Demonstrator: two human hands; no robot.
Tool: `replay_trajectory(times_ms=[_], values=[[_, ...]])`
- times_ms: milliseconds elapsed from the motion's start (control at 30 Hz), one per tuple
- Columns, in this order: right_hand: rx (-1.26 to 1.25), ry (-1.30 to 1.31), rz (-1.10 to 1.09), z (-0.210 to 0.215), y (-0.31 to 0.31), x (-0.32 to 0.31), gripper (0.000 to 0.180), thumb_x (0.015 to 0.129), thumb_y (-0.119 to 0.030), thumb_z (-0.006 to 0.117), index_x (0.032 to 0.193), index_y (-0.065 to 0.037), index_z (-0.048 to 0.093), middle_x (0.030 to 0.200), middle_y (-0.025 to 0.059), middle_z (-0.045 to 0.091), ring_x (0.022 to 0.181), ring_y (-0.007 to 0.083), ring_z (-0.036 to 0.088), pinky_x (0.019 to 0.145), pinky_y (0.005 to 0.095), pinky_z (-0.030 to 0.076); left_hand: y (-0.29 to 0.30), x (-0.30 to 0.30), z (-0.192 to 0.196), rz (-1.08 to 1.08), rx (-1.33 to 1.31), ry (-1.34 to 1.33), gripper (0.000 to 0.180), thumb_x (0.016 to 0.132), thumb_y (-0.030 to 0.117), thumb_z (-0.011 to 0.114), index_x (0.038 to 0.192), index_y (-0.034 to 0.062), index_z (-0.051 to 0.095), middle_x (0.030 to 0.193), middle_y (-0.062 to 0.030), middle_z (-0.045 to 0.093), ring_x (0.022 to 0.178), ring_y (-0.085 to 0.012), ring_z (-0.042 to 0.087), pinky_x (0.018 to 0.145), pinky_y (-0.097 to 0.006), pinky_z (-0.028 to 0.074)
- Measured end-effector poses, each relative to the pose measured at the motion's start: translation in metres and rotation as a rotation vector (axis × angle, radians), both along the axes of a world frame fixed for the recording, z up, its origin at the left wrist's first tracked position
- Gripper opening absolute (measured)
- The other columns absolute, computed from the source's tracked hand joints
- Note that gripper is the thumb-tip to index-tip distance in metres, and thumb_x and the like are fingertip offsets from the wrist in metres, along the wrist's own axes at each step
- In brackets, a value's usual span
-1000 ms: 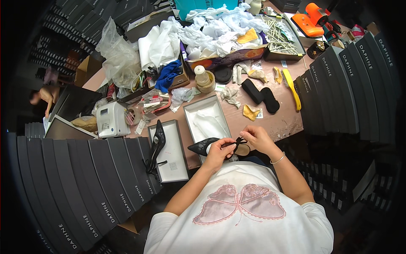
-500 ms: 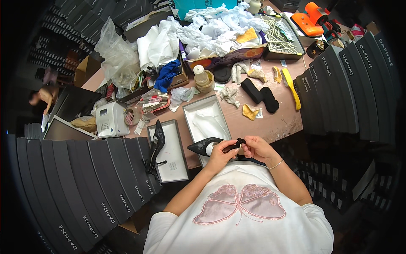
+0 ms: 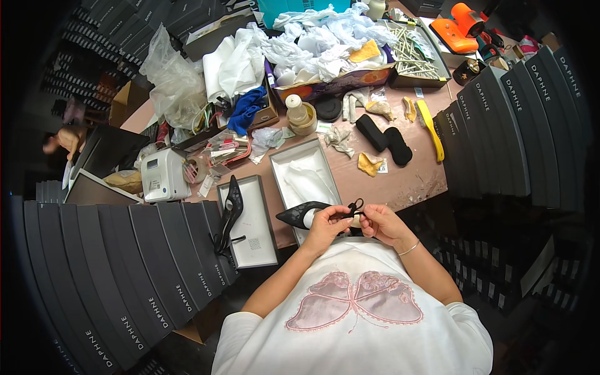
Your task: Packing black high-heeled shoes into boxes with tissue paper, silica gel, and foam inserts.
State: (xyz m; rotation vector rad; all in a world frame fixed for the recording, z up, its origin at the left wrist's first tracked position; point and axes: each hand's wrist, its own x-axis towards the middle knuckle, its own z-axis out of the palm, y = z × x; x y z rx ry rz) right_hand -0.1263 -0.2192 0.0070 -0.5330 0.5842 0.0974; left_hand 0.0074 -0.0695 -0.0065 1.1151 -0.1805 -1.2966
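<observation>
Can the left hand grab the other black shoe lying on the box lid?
Probably yes: the left hand is busy holding a shoe, but the other black shoe lies close on the lid with nothing between.

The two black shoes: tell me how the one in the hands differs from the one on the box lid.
The held shoe lies across the near end of the open box, gripped by the left hand and right hand; the other shoe rests untouched on the grey lid. The held shoe's toe points left; the other's points away from the person. Both are black and pointed.
</observation>
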Motion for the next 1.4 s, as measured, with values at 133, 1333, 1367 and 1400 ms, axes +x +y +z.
replay_trajectory(times_ms=[133,1333,1367,1400], values=[[0.025,0.015,-0.027,0.000,-0.002,0.003,0.027,0.099,-0.027,0.051,0.084,-0.005,0.056,0.067,-0.0013,0.055,0.056,0.0085,0.049,0.052,0.0231,0.042,-0.003,-0.003,0.004,-0.048,0.006,-0.179,0.027,0.085,0.001,0.066,0.111,-0.0013,0.060,0.090,-0.0030,0.064,0.070,-0.0054,0.057,0.063,-0.018,0.048],[-1.659,-0.052,0.152,0.030,0.004,-0.002,0.033,0.080,-0.014,0.070,0.108,-0.003,0.058,0.095,0.0133,0.060,0.080,0.0273,0.061,0.069,0.0339,0.049,-0.004,0.004,-0.008,-0.160,0.093,-0.731,0.021,0.079,0.006,0.071,0.096,-0.0041,0.066,0.088,-0.0068,0.063,0.081,-0.0129,0.059,0.073,-0.025,0.046],[-1.855,-0.081,0.130,0.030,0.004,0.002,0.031,0.078,-0.014,0.071,0.104,-0.003,0.059,0.094,0.0144,0.060,0.084,0.0315,0.060,0.071,0.0365,0.048,-0.004,0.004,-0.008,-0.170,0.089,-0.709,0.020,0.079,0.006,0.070,0.096,-0.0045,0.066,0.089,-0.0066,0.063,0.081,-0.0121,0.058,0.073,-0.025,0.046],[-1.864,-0.078,0.189,0.027,0.003,0.000,0.028,0.078,-0.014,0.071,0.101,-0.002,0.059,0.091,0.0138,0.061,0.083,0.0311,0.060,0.070,0.0370,0.048,-0.004,0.003,-0.008,-0.170,0.094,-0.678,0.019,0.080,0.006,0.070,0.096,-0.0042,0.065,0.089,-0.0055,0.063,0.081,-0.0112,0.058,0.073,-0.025,0.046]])
